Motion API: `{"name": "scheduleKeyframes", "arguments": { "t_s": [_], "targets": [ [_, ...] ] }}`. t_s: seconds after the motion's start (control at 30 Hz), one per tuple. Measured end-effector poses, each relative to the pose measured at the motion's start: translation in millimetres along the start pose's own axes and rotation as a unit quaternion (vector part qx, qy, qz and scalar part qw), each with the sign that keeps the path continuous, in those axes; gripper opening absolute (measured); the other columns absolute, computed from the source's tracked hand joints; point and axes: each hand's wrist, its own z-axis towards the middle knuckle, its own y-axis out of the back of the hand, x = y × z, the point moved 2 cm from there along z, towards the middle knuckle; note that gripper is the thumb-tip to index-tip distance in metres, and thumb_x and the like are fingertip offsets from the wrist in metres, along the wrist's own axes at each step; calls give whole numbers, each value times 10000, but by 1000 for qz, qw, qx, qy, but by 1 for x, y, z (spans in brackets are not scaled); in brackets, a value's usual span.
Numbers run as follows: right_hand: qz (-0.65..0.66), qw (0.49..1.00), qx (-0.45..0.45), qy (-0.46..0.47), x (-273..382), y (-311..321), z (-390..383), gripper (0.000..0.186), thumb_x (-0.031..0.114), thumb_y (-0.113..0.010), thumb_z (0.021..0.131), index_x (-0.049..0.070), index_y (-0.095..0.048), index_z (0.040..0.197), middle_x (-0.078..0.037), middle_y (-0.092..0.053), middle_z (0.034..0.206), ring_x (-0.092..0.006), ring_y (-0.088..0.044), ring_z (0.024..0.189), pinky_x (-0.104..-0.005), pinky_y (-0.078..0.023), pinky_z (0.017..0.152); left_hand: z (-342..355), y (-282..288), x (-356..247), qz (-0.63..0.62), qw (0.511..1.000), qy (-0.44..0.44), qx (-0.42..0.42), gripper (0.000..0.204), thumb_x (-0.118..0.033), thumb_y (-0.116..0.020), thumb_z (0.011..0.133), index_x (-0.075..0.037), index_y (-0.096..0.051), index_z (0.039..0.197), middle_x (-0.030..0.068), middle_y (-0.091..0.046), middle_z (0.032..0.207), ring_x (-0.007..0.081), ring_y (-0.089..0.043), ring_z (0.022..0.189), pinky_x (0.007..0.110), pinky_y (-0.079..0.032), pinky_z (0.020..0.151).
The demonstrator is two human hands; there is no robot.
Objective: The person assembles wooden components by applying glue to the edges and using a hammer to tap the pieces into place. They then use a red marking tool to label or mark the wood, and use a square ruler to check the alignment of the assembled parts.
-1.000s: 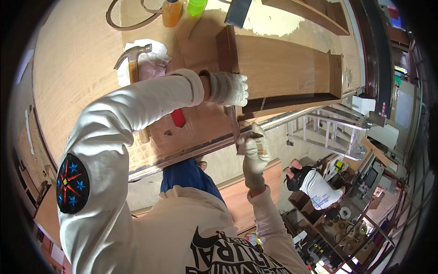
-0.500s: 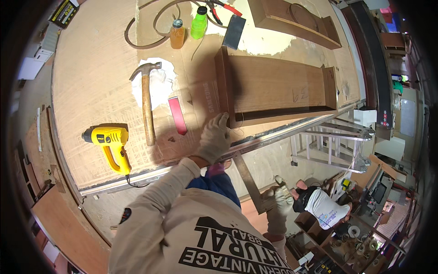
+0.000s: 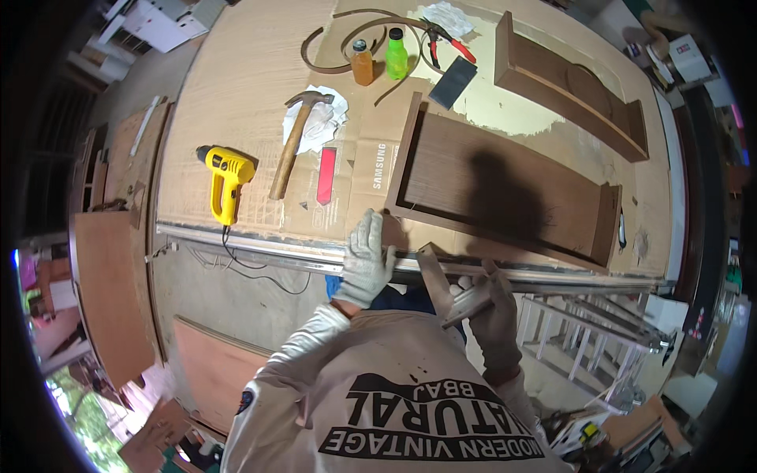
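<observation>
**The left hand (image 3: 367, 264) has come off the corner of the near box (image 3: 404, 158)**

The right hand (image 3: 493, 303) has moved too, closer to the near edge of the tabletop (image 3: 252, 63).

The one tabletop is biggest. Two wooden boxes lie on it: the near box by the near edge, toward the right, and the far box (image 3: 568, 113) by the far right corner.

The one metal tool (image 3: 436, 280) is at the near edge, between the two hands. The right hand's fingers are wrapped round it. The left hand is flat, fingers straight, holding nothing I can see. This looks like a holding step. Moving the tool would seem to call for a firm grip, clear of the edge.

Toward the left edge are one hammer (image 3: 292, 150) and one yellow heat gun (image 3: 230, 165). Nearer the far edge are one dark block (image 3: 453, 83), one pair of pliers (image 3: 460, 50) and two bottles, orange (image 3: 363, 67) and green (image 3: 396, 59). One red strip (image 3: 326, 177) lies right of the hammer.
</observation>
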Motion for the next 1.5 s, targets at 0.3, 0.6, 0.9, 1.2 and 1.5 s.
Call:
{"name": "scheduleKeyframes", "arguments": {
  "t_s": [0.3,0.6,0.9,1.2,1.5],
  "targets": [
    [10,992,74,-100,32,23,35,133,166,-566,1025,87,-571,1133,-11,-528,933,-175,-532,918,-357,-469,913,19,-71,17,-9,947,314,-59,268,-258,-600,970,-106,-673,1179,193,-707,1088,393,-675,1013,492,-534,865],
    [1,994,78,-80,31,35,35,188,189,-641,953,73,-552,1070,-33,-534,944,-216,-535,948,-390,-466,938,-6,-23,75,-80,897,411,-139,285,-300,-611,986,-66,-737,1090,234,-723,927,394,-726,859,455,-557,751],
    [33,996,85,-8,-4,60,39,191,146,-578,989,42,-590,1149,-80,-604,1028,-262,-584,1073,-434,-458,1052,25,-49,42,-593,734,331,11,763,-210,-806,866,-27,-457,1519,146,-597,1417,237,-539,1315,328,-411,1104],
    [31,999,-35,-6,-7,35,22,200,195,-575,993,48,-596,1127,-72,-592,1003,-260,-582,1015,-437,-498,929,51,-46,65,-597,732,321,-64,195,-155,-647,1012,-2,-726,1105,48,-746,916,129,-679,820,253,-545,784],
    [60,995,-80,18,-12,5,25,117,195,-564,981,82,-540,1000,-46,-491,955,-222,-489,959,-408,-434,906,49,6,196,-563,694,394,-215,249,-69,-638,972,-10,-668,1212,59,-709,881,129,-656,724,240,-547,676]
  ]
}}
